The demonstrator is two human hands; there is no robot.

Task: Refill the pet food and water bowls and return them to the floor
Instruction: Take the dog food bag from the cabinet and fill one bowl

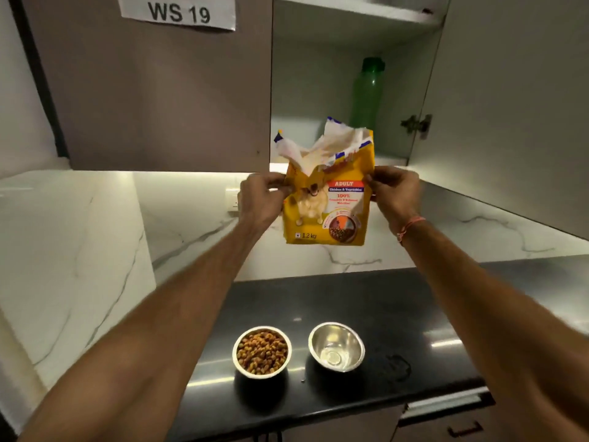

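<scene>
We are holding the food bag point(328, 199) upright in the air, long axis vertical, our left hand point(259, 199) pinching its 9 o'clock edge and our right hand point(396, 194) its 3 o'clock edge, both grips closed on it. The open cupboard shelf point(392, 159) is lying just behind at 12 o'clock. At 6 o'clock on the bench point(398, 307), the food bowl point(262, 351) is sitting full and the water bowl point(336, 346) looks nearly empty.

Filled bowl point(261, 351) left of empty bowl point(336, 347) on counter point(398, 314).
</scene>
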